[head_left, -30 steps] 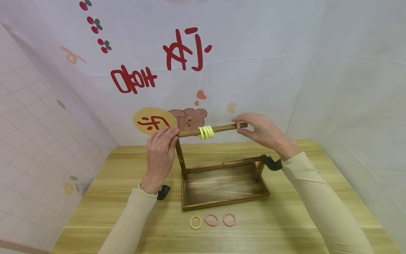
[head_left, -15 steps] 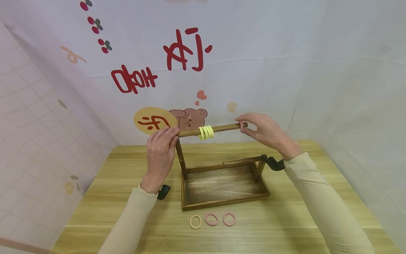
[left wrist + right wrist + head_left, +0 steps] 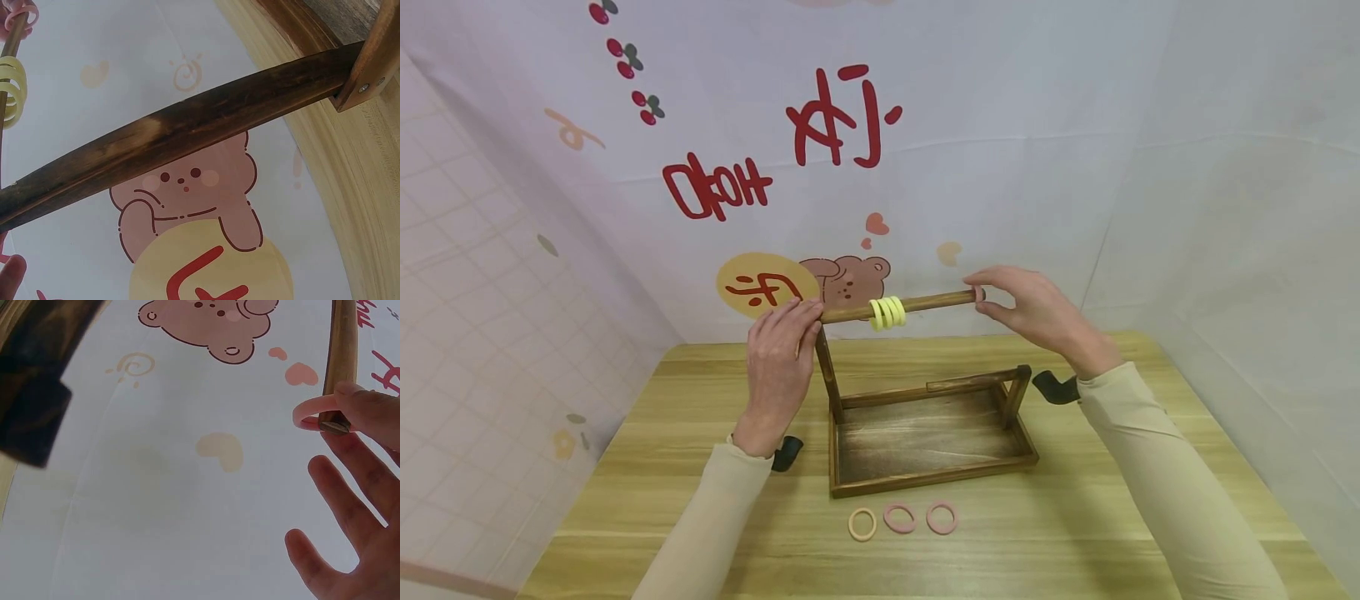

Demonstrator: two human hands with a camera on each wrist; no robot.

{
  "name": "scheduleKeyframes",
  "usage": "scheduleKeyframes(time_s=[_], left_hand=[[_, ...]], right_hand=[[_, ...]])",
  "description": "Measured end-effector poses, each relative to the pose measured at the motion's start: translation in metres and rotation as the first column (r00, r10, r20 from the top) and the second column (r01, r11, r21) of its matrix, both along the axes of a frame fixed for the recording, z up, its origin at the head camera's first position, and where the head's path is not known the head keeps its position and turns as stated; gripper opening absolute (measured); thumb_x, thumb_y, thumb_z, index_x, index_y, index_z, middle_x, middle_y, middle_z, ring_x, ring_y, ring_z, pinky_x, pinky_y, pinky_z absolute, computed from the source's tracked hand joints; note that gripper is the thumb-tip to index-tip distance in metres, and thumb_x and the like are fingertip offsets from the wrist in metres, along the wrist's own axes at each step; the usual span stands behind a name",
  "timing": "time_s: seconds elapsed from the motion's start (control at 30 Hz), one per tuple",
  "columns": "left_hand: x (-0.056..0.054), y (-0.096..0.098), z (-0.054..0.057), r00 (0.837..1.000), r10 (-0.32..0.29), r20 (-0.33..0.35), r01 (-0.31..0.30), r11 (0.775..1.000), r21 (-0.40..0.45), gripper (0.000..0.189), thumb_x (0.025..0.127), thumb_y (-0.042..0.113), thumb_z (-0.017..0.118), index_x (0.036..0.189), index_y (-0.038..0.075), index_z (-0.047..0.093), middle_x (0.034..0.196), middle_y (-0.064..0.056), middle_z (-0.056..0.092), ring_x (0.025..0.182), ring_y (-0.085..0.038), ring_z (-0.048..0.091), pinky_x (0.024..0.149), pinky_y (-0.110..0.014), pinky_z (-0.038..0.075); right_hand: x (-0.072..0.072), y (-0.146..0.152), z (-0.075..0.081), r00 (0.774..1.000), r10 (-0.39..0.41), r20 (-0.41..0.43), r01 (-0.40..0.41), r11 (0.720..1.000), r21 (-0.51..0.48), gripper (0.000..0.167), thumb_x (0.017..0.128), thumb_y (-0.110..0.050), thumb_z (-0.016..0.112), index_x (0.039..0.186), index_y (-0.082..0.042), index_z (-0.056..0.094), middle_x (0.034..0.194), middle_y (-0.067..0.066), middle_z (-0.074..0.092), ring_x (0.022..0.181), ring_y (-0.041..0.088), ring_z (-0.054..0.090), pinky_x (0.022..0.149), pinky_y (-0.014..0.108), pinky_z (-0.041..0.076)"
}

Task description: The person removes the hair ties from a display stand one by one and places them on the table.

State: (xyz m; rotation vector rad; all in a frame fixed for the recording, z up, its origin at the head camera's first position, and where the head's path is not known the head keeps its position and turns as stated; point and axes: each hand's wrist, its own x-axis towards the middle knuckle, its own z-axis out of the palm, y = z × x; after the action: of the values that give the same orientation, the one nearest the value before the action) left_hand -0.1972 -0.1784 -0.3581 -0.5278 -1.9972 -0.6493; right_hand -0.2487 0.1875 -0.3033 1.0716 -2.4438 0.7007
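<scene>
Backdrop: pale, faintly creased cloth (image 3: 1000, 167) with red lettering and a printed bear, beyond the far edge of a wood-grain table (image 3: 662, 433).
Stand: dark-stained wood, a shallow rectangular tray (image 3: 934, 477) with a tall left post (image 3: 828, 375) and a shorter right post (image 3: 1015, 402).
Rod: slender brown wooden rod (image 3: 934, 302), running right from the top of the tall left post; its right end is free.
Pink ring: around the rod's right tip (image 3: 306, 410), the cut end of the wood showing just past it; smooth, thin-banded, visibly wider than the rod.
Right hand: thumb and finger of the right hand (image 3: 1037, 312) pinch the pink ring; the remaining fingers are spread.
Left hand: the left hand (image 3: 778, 367) lies at the rod's left end (gripping or merely resting, cannot tell).
Yellow rings: a bunched set (image 3: 891, 312) hanging mid-rod, matte and rounded.
Loose rings: one tan ring (image 3: 862, 540) and two pink loops (image 3: 901, 531) flat on the table, near side of the tray.
Step in hand: judged to be handling the ring at the rod's tip; on or off, undetermined.
Next move: appears to call for a steady rod and the ring kept square to it, lest it catch.
</scene>
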Motion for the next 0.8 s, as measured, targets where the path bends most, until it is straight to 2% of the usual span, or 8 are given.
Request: scheduleKeyframes(time_s=[0.2, 0.8], left_hand=[[0.001, 0.0, 0.0, 1.0, -0.002, 0.0, 0.002, 1.0, 0.001, 0.024, 0.099, 0.007, 0.07, 0.121, 0.002, 0.076, 0.123, -0.011, 0.074, 0.123, -0.034, 0.065, 0.109, -0.056, 0.042], [-0.001, 0.0, 0.0, 1.0, -0.007, -0.002, 0.007, 1.0, 0.005, 0.023, 0.099, 0.007, 0.069, 0.121, 0.002, 0.075, 0.123, -0.012, 0.074, 0.122, -0.034, 0.065, 0.105, -0.061, 0.044]], right_hand=[[0.002, 0.005, 0.001, 0.999, -0.037, 0.037, 0.037, 0.999, 0.002, 0.039, 0.093, -0.001, 0.076, 0.131, -0.003, 0.069, 0.13, 0.014, 0.07, 0.126, 0.036, 0.061, 0.107, 0.054, 0.045], [0.01, 0.025, 0.0, 0.995, -0.098, -0.002, 0.098, 0.994, -0.055, 0.039, 0.092, -0.001, 0.077, 0.13, -0.001, 0.069, 0.13, 0.016, 0.07, 0.124, 0.038, 0.062, 0.105, 0.053, 0.046]])
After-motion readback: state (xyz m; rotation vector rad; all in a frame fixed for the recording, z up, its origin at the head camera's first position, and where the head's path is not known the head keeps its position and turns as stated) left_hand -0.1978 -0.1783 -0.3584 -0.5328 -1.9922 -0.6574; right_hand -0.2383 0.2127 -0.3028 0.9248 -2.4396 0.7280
